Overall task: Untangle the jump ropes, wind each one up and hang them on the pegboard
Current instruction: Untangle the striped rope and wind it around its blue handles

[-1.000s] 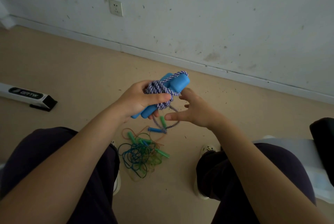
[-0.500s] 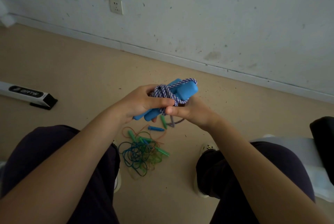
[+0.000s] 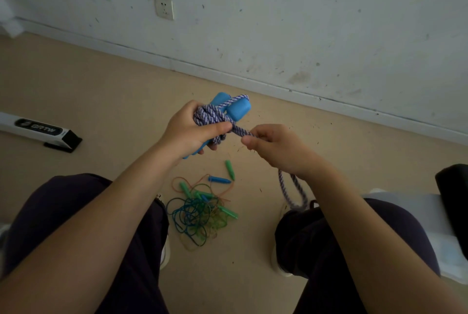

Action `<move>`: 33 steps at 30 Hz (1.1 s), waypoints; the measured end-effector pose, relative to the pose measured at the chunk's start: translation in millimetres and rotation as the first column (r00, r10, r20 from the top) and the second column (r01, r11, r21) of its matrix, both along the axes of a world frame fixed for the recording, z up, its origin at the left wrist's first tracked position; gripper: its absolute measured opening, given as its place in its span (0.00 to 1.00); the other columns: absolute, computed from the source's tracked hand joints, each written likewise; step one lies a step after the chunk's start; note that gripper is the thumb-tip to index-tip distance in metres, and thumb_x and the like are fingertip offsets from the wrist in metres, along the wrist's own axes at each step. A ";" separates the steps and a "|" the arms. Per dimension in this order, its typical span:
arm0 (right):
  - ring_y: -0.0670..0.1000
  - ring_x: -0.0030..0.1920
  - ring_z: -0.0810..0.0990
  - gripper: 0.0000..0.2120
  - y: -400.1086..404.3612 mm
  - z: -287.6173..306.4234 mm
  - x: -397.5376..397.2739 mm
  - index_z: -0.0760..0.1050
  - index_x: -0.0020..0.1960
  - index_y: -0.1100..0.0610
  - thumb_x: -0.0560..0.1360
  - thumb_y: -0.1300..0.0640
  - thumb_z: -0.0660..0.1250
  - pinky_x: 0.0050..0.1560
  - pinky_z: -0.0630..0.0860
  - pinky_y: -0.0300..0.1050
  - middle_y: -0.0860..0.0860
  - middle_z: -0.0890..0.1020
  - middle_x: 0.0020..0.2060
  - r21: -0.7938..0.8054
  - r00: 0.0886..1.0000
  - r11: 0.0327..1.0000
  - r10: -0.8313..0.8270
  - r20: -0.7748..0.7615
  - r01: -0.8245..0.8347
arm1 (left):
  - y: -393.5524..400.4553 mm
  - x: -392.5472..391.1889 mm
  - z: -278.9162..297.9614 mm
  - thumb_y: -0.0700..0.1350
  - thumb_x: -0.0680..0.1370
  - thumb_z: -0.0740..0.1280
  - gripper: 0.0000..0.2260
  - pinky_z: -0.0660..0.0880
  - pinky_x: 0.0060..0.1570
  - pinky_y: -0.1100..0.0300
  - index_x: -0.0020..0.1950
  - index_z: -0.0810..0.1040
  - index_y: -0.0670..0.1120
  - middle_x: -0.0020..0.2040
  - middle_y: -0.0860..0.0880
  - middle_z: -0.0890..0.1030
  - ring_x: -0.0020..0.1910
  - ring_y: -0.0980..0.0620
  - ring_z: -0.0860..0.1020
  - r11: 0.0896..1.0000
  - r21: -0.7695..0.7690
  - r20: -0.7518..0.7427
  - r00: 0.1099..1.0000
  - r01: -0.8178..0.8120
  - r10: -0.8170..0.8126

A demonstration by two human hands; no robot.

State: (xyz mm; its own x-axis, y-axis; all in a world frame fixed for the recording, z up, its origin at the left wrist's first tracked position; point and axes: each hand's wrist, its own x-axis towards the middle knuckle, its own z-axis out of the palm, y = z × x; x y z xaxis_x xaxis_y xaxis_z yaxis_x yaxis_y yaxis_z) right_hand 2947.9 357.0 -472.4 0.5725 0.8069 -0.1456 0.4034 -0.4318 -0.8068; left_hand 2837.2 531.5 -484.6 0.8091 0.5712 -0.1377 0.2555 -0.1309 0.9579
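A: Head view first: why is the left hand clamped round the blue handles?

B: I'd say to keep the wound purple-and-white rope from slipping. Its thumb lies across the coils, pinning them to the handles, so the bundle stays tight while the other end is worked.

A: And the right hand?

B: Just right of the bundle, pinching the rope where it leaves the coils. The stretch between the hands looks taut, so it seems to be cinching a wrap. Below that hand a slack loop hangs toward the knee.

A: The other ropes?

B: A tangle of thin ropes, green, blue and orange, lies on the floor below the bundle, between the legs, untouched.

A: What can't you make out?

B: How the rope end is tucked, since the left fingers cover the underside. Which thin cord belongs to which small handle is unclear. No pegboard is in view, only the wall behind the bundle.
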 end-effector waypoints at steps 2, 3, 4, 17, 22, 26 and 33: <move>0.42 0.23 0.66 0.13 -2.4 3.9 -1.4 0.75 0.39 0.54 0.79 0.48 0.66 0.29 0.63 0.37 0.40 0.68 0.20 0.022 1.000 0.999 0.025 0.000 -0.025 | 1.8 0.4 -2.6 0.52 0.70 0.79 0.19 0.75 0.30 0.55 0.54 0.75 0.48 0.38 0.49 0.86 0.32 0.47 0.84 0.999 0.047 -0.012 1.000 -0.005 0.005; 0.42 0.24 0.65 0.13 -3.5 5.4 -2.3 0.75 0.40 0.55 0.79 0.48 0.66 0.29 0.63 0.36 0.40 0.68 0.21 0.037 0.999 0.998 0.043 0.013 -0.044 | 1.6 0.8 -4.9 0.52 0.70 0.79 0.18 0.75 0.29 0.56 0.53 0.75 0.50 0.38 0.50 0.86 0.31 0.47 0.83 0.997 0.081 -0.027 1.000 0.018 -0.016; 0.42 0.25 0.65 0.13 -4.3 5.6 -2.7 0.75 0.41 0.58 0.79 0.49 0.66 0.29 0.62 0.35 0.41 0.67 0.22 0.053 0.997 0.997 0.062 0.034 -0.064 | 0.7 1.2 -6.9 0.53 0.70 0.78 0.17 0.75 0.28 0.56 0.52 0.76 0.51 0.37 0.50 0.85 0.30 0.47 0.83 0.993 0.112 -0.050 0.998 0.049 -0.044; 0.50 0.30 0.73 0.16 -0.6 -9.8 11.4 0.77 0.37 0.63 0.74 0.51 0.72 0.33 0.69 0.47 0.53 0.77 0.29 0.170 0.924 0.976 0.064 0.376 -0.136 | -28.3 -0.3 -10.7 0.53 0.66 0.81 0.20 0.77 0.27 0.55 0.53 0.77 0.53 0.37 0.49 0.84 0.28 0.47 0.80 0.861 0.033 -0.241 0.840 0.508 -0.487; 0.45 0.28 0.67 0.19 0.2 -13.2 13.4 0.75 0.33 0.64 0.72 0.50 0.73 0.30 0.65 0.48 0.49 0.70 0.25 0.251 0.958 0.962 0.031 0.286 -0.106 | -29.0 0.2 -9.7 0.75 0.62 0.69 0.31 0.83 0.36 0.48 0.55 0.79 0.56 0.44 0.53 0.84 0.36 0.49 0.85 0.852 0.146 -0.257 0.851 0.502 -0.458; 0.46 0.28 0.68 0.22 1.5 -15.0 8.0 0.76 0.33 0.63 0.69 0.43 0.71 0.30 0.67 0.50 0.53 0.72 0.25 0.240 0.974 0.968 0.015 0.226 -0.071 | -28.0 0.9 -12.8 0.70 0.66 0.70 0.21 0.82 0.39 0.49 0.48 0.77 0.57 0.43 0.53 0.83 0.39 0.50 0.84 0.837 0.199 -0.273 0.849 0.510 -0.453; 0.48 0.29 0.68 0.20 4.7 -20.4 2.7 0.76 0.34 0.66 0.70 0.49 0.75 0.30 0.64 0.48 0.62 0.74 0.28 0.212 0.967 0.975 0.004 0.254 -0.060 | -27.4 2.1 -10.4 0.52 0.72 0.76 0.14 0.80 0.32 0.52 0.48 0.74 0.49 0.43 0.47 0.83 0.35 0.45 0.85 0.840 0.125 -0.291 0.829 0.528 -0.478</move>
State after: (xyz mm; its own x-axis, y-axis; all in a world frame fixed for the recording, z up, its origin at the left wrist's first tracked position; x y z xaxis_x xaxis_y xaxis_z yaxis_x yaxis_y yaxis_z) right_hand 2950.6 361.7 -492.9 0.5415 0.8213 0.1796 0.6154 -0.2416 -0.7503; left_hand 2839.2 504.1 -495.0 0.9467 0.1290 -0.2951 0.3201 -0.4784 0.8177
